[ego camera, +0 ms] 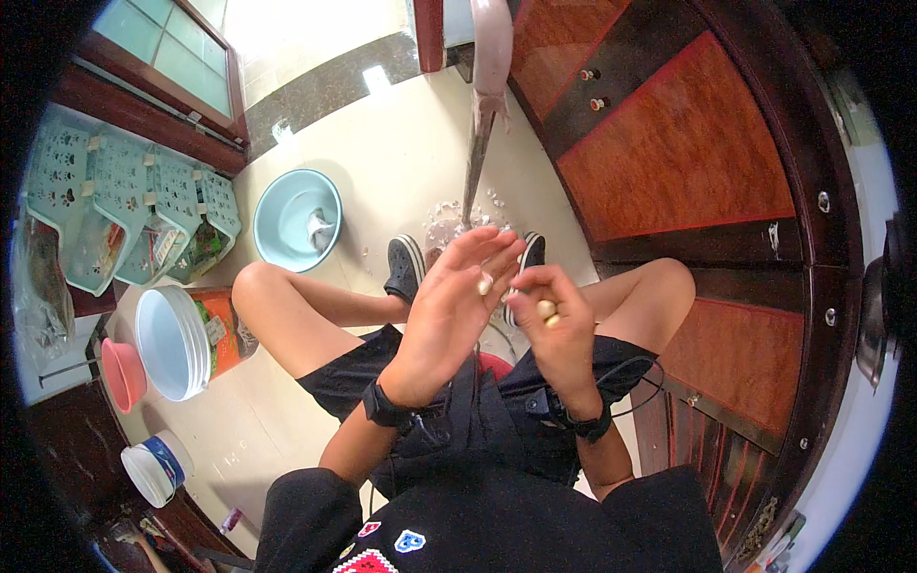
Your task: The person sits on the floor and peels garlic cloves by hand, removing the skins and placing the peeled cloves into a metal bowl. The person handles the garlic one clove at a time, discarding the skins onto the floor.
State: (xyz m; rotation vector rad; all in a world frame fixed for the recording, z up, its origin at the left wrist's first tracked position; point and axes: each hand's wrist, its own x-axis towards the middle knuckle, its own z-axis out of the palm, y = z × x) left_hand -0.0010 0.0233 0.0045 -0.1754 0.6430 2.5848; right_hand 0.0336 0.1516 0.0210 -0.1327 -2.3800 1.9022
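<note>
My left hand [458, 308] is raised palm up in front of my lap, with a small whitish piece, likely a garlic clove [485, 284], lying at the base of its fingers. Close on its right, my right hand [559, 315] is curled around several pale, clove-like pieces [547, 312]. The fingertips of the two hands nearly meet. White papery flakes [494, 204] are scattered on the floor beyond them, around a pinkish object [443, 233] between my shoes that the left hand partly hides.
A light blue basin [269, 222] with a greyish item inside stands left of my feet. Stacked green baskets [118, 183], a white bucket [175, 344], a pink basin [123, 376] and a white tub [147, 476] line the left. Wooden cabinets [673, 150] stand right; a long upright pole [478, 157] rises ahead.
</note>
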